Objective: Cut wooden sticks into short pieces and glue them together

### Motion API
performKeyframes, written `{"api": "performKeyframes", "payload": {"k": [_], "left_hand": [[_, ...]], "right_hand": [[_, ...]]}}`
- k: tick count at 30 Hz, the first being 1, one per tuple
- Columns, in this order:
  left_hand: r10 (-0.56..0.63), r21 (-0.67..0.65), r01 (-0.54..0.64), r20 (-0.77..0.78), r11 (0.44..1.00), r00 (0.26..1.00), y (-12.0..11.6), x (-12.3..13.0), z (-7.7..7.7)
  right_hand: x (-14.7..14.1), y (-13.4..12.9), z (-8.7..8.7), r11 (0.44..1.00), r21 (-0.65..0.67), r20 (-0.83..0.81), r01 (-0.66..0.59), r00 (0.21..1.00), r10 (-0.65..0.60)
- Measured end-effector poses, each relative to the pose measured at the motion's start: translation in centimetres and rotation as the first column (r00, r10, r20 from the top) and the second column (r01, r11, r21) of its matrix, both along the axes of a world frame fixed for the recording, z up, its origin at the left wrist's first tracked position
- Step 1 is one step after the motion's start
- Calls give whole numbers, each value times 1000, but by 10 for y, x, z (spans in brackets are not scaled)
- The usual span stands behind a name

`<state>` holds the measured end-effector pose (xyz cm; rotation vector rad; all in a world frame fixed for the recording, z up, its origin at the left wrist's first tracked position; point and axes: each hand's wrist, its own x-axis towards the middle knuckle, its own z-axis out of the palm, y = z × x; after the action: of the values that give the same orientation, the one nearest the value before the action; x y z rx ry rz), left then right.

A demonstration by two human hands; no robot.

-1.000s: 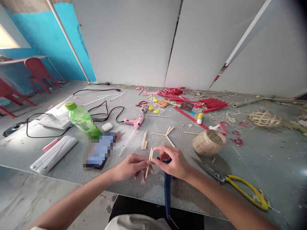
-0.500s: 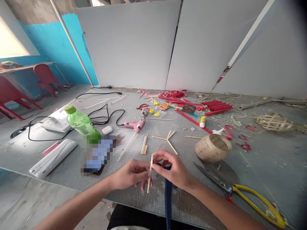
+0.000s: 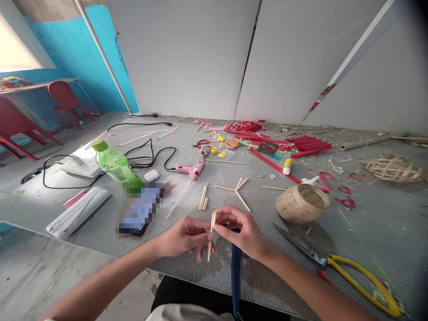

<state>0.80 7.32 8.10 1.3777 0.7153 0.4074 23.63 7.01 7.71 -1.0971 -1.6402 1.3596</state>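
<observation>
- The left hand [image 3: 189, 236] is closing its thumb and fingers on two thin sticks [image 3: 211, 237], low in the centre of the frame.
- The right hand [image 3: 245, 232] is pinching at their upper end; whether the hands are touching each other, I cannot tell.
- Four sticks are forming a branching figure [image 3: 236, 190] just above the right hand.
- About four more, long and short, are lying side by side as a small bundle [image 3: 203, 197], above the left hand.
- One blue tool [image 3: 236, 276] is sticking out over the table's front edge, below the right hand.
- One round pot [image 3: 302, 203] is standing right of centre, with a gap separating it from the right hand.
- One pair of yellow-handled scissors [image 3: 334, 263] is spreading toward the lower right, beyond the right forearm.
- One phone [image 3: 142, 209], one green bottle [image 3: 117, 165] and one pink glue gun [image 3: 190, 169] are lying left of centre, apart from both hands.
</observation>
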Motion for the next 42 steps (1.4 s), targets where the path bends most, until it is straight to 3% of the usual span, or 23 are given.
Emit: {"api": "performKeyframes", "payload": {"k": [10,20,30,33,36,39,42], "left_hand": [[47,-5,-46,38,999,998,-1,4,5],[56,17,-57,12,998,998,-2,5,6],[27,75,-26,-6,997,1000,-3,4,1],[14,122,-7,-53,993,998,-4,4,1],[16,264,18,-123,964,992,-3,3,3],[154,355,-98,-134,930,979,-1,-1,8],[361,275,-331,-67,903,930,3,-6,12]], "right_hand": [[-4,-3,-2,994,-109,-83,1,996,-10],[-6,-4,-3,996,-84,-43,36,998,-40],[-10,-1,1,956,-290,-152,44,984,-92],[-12,-2,3,948,-307,-165,80,977,-136],[-12,-2,7,955,-273,-118,116,981,-153],[-7,-2,18,974,-207,-13,93,995,-97],[-2,-4,31,987,-155,69,39,997,-29]]}}
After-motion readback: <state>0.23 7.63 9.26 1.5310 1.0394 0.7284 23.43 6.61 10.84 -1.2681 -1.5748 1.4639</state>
